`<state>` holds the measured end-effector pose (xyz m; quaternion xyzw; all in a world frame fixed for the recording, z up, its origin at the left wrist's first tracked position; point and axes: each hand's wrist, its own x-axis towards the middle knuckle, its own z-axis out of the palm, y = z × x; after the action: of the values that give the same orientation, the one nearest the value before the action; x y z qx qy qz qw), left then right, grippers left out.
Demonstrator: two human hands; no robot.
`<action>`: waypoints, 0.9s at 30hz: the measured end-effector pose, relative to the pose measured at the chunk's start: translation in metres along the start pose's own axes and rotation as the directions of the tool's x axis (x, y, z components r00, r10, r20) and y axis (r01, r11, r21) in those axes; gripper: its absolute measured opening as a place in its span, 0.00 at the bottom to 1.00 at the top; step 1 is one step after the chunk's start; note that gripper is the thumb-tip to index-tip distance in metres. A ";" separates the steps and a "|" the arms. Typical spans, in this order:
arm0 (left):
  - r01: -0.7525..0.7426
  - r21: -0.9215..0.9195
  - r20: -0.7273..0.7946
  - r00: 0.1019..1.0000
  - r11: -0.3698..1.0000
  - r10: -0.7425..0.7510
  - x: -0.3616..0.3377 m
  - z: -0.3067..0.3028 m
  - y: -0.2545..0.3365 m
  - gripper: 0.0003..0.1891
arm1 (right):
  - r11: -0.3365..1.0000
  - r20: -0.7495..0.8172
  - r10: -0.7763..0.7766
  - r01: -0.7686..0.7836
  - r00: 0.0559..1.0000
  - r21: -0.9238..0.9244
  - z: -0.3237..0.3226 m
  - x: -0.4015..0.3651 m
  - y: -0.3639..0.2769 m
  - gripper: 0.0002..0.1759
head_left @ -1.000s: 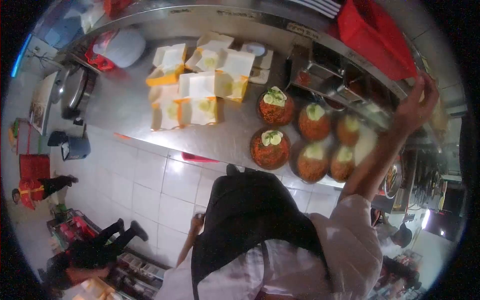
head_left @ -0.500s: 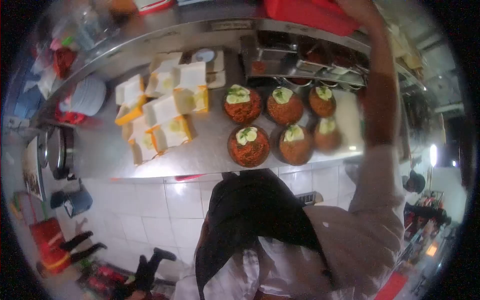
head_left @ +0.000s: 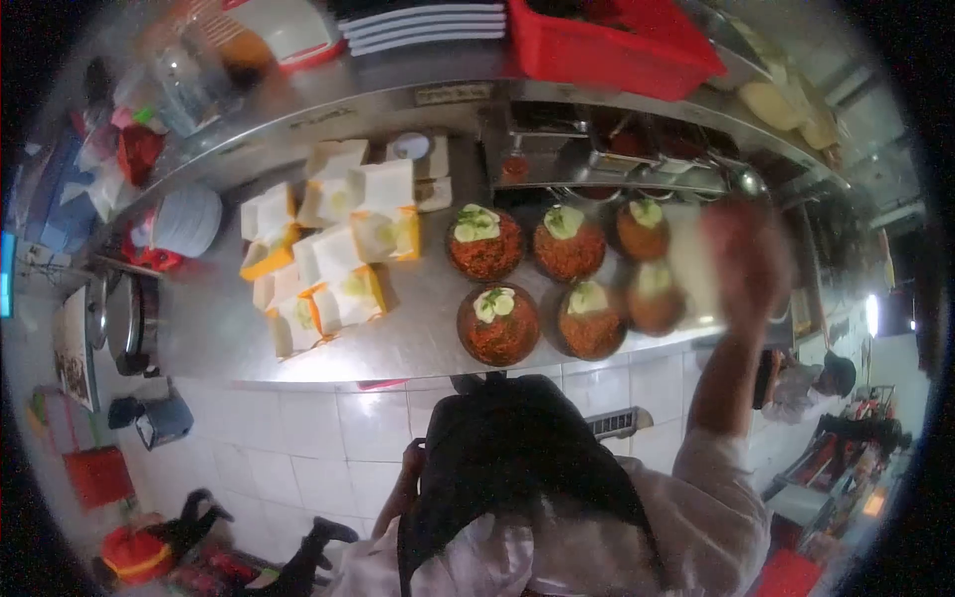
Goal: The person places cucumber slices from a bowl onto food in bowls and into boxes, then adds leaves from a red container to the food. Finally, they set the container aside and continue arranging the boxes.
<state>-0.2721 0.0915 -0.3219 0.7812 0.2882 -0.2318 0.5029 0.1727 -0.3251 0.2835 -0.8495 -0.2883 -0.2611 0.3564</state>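
Observation:
My right hand (head_left: 746, 261) is over the right end of the steel counter, above a white board (head_left: 696, 254); motion smears its fingers, so I cannot see what it holds, if anything. My left hand (head_left: 412, 460) is low beside the black apron (head_left: 527, 428), its fingers mostly hidden. Closest to the right hand are round dark bowls of reddish-brown food topped with pale green slices and herbs, including one bowl (head_left: 655, 298) at the front right and another (head_left: 643, 229) behind it. Further left stands a bowl (head_left: 497, 333) of the same food.
Open yellow-and-white cardboard boxes (head_left: 343, 298) with pale slices inside stand on the counter's left (head_left: 229, 338). Metal food containers (head_left: 627, 139) line the back. A shelf above carries a red basket (head_left: 617, 50) and stacked white trays (head_left: 428, 30). Another person (head_left: 806, 383) is at the right.
My right hand has come down from the red basket on the shelf to above the counter's right end. The view has tilted up, showing more of the shelf. The bowls and boxes stay put.

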 end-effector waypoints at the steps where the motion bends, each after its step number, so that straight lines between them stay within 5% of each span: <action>1: 0.013 -0.190 0.070 0.998 0.982 0.000 0.019 -0.006 -0.018 0.16 | 0.974 -0.122 -0.172 0.151 0.978 -0.167 -0.013 0.033 -0.007 0.23; 2: 0.037 -0.376 0.133 0.991 0.926 0.014 0.031 -0.008 -0.022 0.16 | 0.898 -0.159 -0.344 0.274 0.925 -0.345 -0.020 0.070 -0.010 0.27; 4: -0.326 0.189 -0.001 0.943 0.926 0.332 0.050 -0.024 0.012 0.16 | 0.772 -0.019 -0.363 0.289 0.931 -0.566 -0.009 0.115 0.004 0.32; 6: -0.100 -0.214 -0.035 0.995 0.972 0.094 0.064 -0.047 0.031 0.14 | 0.601 0.267 -0.079 0.259 0.961 -0.756 0.017 0.137 0.018 0.35; 7: 0.104 -0.491 -0.024 0.991 0.865 -0.133 0.064 -0.056 0.063 0.17 | 0.612 0.267 -0.125 0.286 0.956 -0.738 0.020 0.141 0.022 0.35; 8: -0.480 0.241 -0.122 0.847 0.843 0.517 0.095 -0.057 0.045 0.23 | 0.657 0.280 -0.054 0.246 0.958 -0.713 0.018 0.140 0.036 0.34; 9: 0.022 -0.318 -0.075 0.996 0.948 -0.049 0.053 -0.074 0.127 0.28 | 0.705 0.314 0.007 0.218 0.949 -0.675 0.025 0.143 0.044 0.34; 10: -0.137 0.028 -0.162 0.977 0.990 0.139 0.047 -0.078 0.149 0.29 | 0.724 0.352 0.035 0.219 0.935 -0.654 0.024 0.144 0.033 0.33; 12: -0.087 -0.338 -0.042 0.996 0.937 0.077 -0.004 -0.105 0.245 0.31 | 0.740 0.371 0.068 0.203 0.926 -0.642 0.011 0.131 0.022 0.31; 13: -0.156 -0.324 0.015 0.985 0.933 0.169 -0.028 -0.119 0.287 0.28 | 0.667 0.390 0.138 0.205 0.911 -0.716 0.002 0.120 0.017 0.30; 14: -0.189 -0.323 0.047 0.975 0.927 0.215 -0.043 -0.130 0.322 0.26 | 0.716 0.363 -0.164 0.364 0.917 -0.596 -0.017 0.091 0.055 0.29; 15: -0.218 -0.320 0.083 0.963 0.922 0.257 -0.057 -0.135 0.351 0.25 | 0.710 0.393 -0.177 0.393 0.903 -0.585 -0.032 0.070 0.054 0.32; 16: -0.245 -0.579 0.101 0.925 0.778 0.367 -0.067 -0.132 0.383 0.28 | 0.703 0.422 -0.189 0.422 0.887 -0.572 -0.046 0.051 0.046 0.35; 17: -0.270 -0.591 0.144 0.892 0.760 0.429 -0.080 -0.138 0.415 0.30 | 0.714 0.456 -0.197 0.446 0.868 -0.540 -0.055 0.034 0.037 0.33; 19: -0.553 -0.533 0.126 0.697 0.641 0.706 -0.096 -0.155 0.477 0.36 | 0.748 0.511 -0.265 0.509 0.818 -0.426 -0.055 0.024 -0.019 0.29; 20: -0.553 -0.629 0.145 0.608 0.547 0.781 -0.066 -0.134 0.468 0.43 | 0.763 0.534 -0.309 0.540 0.787 -0.354 -0.053 0.019 -0.047 0.27; 22: -0.205 -0.834 0.305 0.601 0.512 0.738 -0.103 -0.166 0.513 0.45 | 0.790 0.593 -0.389 0.587 0.705 -0.180 -0.038 0.013 -0.103 0.23; 26: -0.063 -0.930 0.251 0.613 0.363 0.749 -0.156 -0.214 0.501 0.45 | 0.747 0.712 -0.552 0.637 0.433 0.191 0.038 -0.015 -0.177 0.15; 27: -0.190 -0.939 0.064 0.723 0.287 0.687 -0.151 -0.224 0.480 0.43 | 0.724 0.720 -0.581 0.644 0.379 0.245 0.066 -0.028 -0.193 0.13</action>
<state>-0.0378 0.1066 0.1765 0.3624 -0.0006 -0.0680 0.9295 0.0389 -0.1719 0.3132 -0.7207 -0.6917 -0.0046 0.0467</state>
